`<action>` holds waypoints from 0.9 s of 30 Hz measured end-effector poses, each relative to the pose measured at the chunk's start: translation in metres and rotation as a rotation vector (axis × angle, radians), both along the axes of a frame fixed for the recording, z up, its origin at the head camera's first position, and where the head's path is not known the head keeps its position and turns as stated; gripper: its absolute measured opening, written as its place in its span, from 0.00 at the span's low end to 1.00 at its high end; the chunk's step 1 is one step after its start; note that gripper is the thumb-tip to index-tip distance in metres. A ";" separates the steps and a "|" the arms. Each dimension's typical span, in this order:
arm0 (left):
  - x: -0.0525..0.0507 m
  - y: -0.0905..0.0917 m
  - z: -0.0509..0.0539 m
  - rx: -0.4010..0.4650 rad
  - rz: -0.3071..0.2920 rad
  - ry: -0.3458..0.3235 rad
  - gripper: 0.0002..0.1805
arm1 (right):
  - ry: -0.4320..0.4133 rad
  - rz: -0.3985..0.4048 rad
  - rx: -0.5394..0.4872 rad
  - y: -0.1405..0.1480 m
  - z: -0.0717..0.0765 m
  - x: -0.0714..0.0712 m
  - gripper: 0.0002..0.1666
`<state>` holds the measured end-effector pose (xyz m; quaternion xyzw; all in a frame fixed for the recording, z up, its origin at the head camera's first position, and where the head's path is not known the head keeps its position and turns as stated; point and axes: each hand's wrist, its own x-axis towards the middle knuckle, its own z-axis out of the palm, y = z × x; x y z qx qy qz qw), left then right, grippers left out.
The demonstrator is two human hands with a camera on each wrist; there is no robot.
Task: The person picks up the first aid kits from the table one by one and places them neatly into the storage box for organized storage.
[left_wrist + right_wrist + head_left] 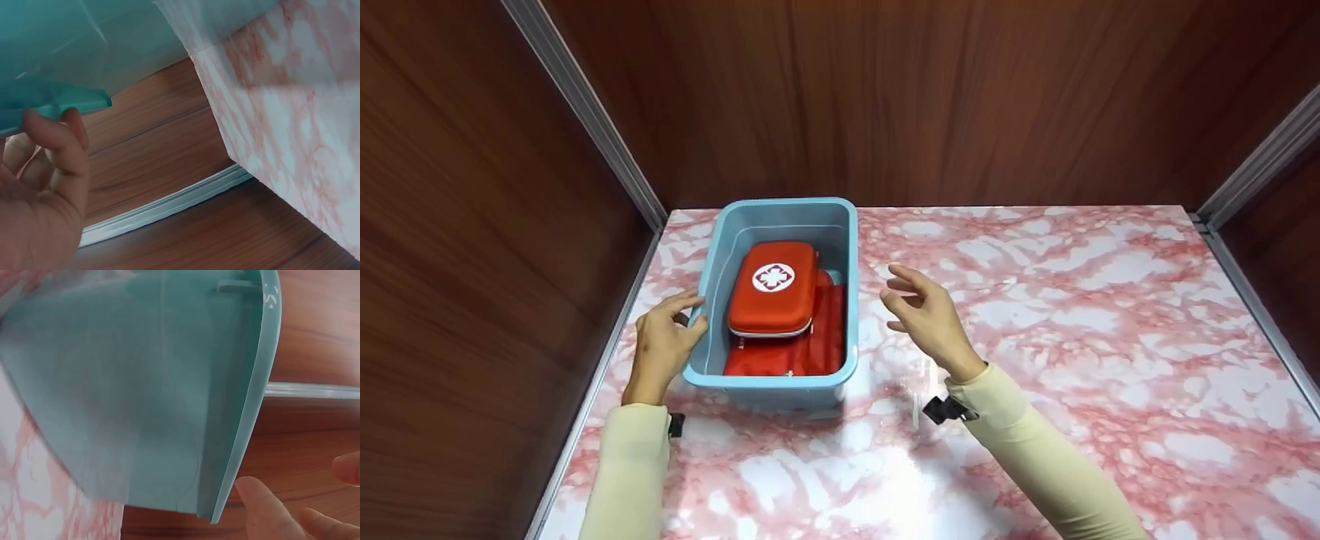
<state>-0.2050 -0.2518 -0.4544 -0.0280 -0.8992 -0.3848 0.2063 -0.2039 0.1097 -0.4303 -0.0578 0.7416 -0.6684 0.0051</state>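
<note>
A light blue plastic bin (849, 300) stands on the pink-and-white marbled table. Inside it, a red first-aid case (772, 300) with a white cross emblem lies on top of shiny red packets (829, 330); the case partly covers them. My left hand (664, 337) is at the bin's left rim, its thumb and fingertips touching the edge with loosely bent fingers. My right hand (926, 315) hovers to the right of the bin, apart from it, fingers loosely spread and holding nothing. In the right wrist view, a fingertip appears near the bin's rim (256, 388).
Brown wood-grain panels (870, 105) enclose the table at the back and sides, with metal strips (592, 105) along the corners. The marbled tabletop (1057, 322) extends to the right and in front of the bin. Black straps (949, 409) sit at both wrists.
</note>
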 end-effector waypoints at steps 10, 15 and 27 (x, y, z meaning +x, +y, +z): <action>0.004 0.003 0.010 -0.152 -0.002 -0.078 0.17 | 0.177 0.023 0.354 0.025 -0.013 0.010 0.31; 0.006 0.009 0.017 -0.214 -0.037 -0.123 0.20 | 0.170 0.045 0.383 0.038 -0.022 0.015 0.33; 0.014 0.031 0.031 -0.370 -0.096 -0.192 0.31 | 0.221 0.027 0.597 0.067 -0.029 0.025 0.37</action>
